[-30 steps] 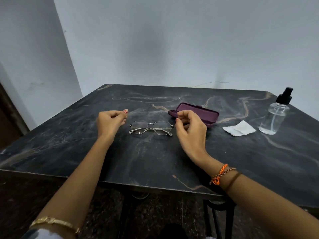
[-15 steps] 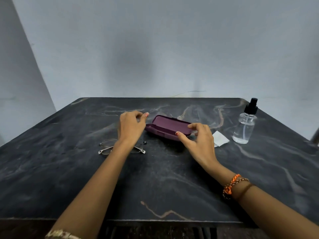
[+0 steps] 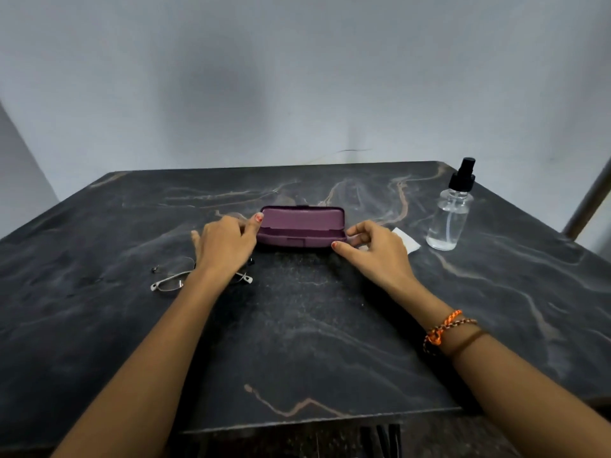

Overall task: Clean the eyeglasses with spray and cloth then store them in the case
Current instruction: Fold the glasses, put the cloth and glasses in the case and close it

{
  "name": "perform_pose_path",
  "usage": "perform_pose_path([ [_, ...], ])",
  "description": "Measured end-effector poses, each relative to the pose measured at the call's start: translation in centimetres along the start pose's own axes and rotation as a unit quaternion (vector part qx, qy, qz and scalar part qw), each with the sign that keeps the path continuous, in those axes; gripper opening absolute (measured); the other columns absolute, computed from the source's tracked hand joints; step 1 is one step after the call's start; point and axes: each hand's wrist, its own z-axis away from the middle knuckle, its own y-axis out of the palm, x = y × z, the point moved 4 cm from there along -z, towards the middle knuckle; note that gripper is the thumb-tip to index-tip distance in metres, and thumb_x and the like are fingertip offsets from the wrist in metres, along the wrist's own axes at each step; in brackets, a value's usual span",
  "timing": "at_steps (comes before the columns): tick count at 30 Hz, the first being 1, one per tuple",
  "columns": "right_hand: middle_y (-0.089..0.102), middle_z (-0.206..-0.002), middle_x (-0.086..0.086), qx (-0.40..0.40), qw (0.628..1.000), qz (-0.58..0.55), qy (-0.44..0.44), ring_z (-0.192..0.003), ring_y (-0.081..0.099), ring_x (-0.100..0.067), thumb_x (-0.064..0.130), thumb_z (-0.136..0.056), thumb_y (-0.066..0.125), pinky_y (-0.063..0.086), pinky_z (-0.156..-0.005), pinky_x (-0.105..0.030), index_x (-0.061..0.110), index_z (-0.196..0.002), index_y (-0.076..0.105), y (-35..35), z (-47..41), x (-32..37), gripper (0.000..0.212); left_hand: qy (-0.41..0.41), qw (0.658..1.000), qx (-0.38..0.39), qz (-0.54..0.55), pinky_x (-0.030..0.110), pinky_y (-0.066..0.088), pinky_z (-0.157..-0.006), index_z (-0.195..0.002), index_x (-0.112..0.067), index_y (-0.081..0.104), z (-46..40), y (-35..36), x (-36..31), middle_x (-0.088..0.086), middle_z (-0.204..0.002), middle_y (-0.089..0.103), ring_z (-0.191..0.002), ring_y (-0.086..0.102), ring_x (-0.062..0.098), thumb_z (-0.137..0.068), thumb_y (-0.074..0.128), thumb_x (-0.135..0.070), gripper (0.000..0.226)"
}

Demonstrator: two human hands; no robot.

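A purple glasses case (image 3: pixel 301 226) lies open in the middle of the dark marble table (image 3: pixel 314 325), its lid tipped back. My left hand (image 3: pixel 224 246) touches the case's left end with the thumb. My right hand (image 3: pixel 377 251) touches its right end with thumb and fingers. The metal-framed eyeglasses (image 3: pixel 172 280) lie on the table to the left, partly hidden under my left wrist. A white cloth (image 3: pixel 408 241) peeks out behind my right hand. The clear spray bottle (image 3: pixel 451 213) with a black nozzle stands upright at the right.
A grey wall rises behind the table's far edge. A metal pole (image 3: pixel 588 200) slants at the far right. The table's front edge runs close below my forearms.
Both hands left the eyeglasses and moved to the case's two ends. The case now sits square to me instead of angled. The view shifted so the eyeglasses lie further left.
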Motion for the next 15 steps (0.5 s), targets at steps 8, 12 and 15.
perform_pose_path([
  [8, 0.063, -0.075, 0.005, -0.037, 0.998, 0.025, -0.043, -0.093, 0.061, -0.024, 0.031, -0.075, 0.068, 0.048, -0.084, -0.036, 0.013, -0.093, 0.065, -0.5, 0.0, 0.5, 0.026, 0.024, 0.997, -0.026, -0.062, 0.055, 0.024, -0.106, -0.08, -0.01, 0.067, 0.5, 0.1, -0.6, 0.015, -0.076, 0.067, -0.092, 0.059, 0.034, -0.092, 0.034, -0.05, 0.053],
  [12, 0.07, -0.089, -0.008, -0.086, 0.991, 0.076, -0.07, -0.079, 0.059, -0.018, 0.021, -0.078, 0.062, 0.041, -0.07, -0.027, 0.008, -0.093, 0.067, -2.1, -0.6, 0.5, 0.02, 0.038, 0.996, -0.045, -0.068, 0.052, 0.034, -0.1, -0.09, -0.008, 0.068, 0.8, -0.6, -1.1, 0.016, -0.087, 0.068, -0.095, 0.058, 0.036, -0.093, 0.036, -0.048, 0.051],
  [15, 0.069, -0.093, -0.008, -0.092, 0.99, 0.107, -0.029, -0.084, 0.061, -0.026, 0.014, -0.079, 0.054, 0.043, -0.07, -0.029, 0.011, -0.092, 0.067, -3.3, -1.2, -0.7, 0.019, 0.065, 0.994, -0.071, -0.046, 0.047, 0.045, -0.085, -0.101, -0.005, 0.065, 1.2, -1.1, -1.6, 0.015, -0.099, 0.067, -0.098, 0.056, 0.035, -0.093, 0.041, -0.043, 0.046],
])
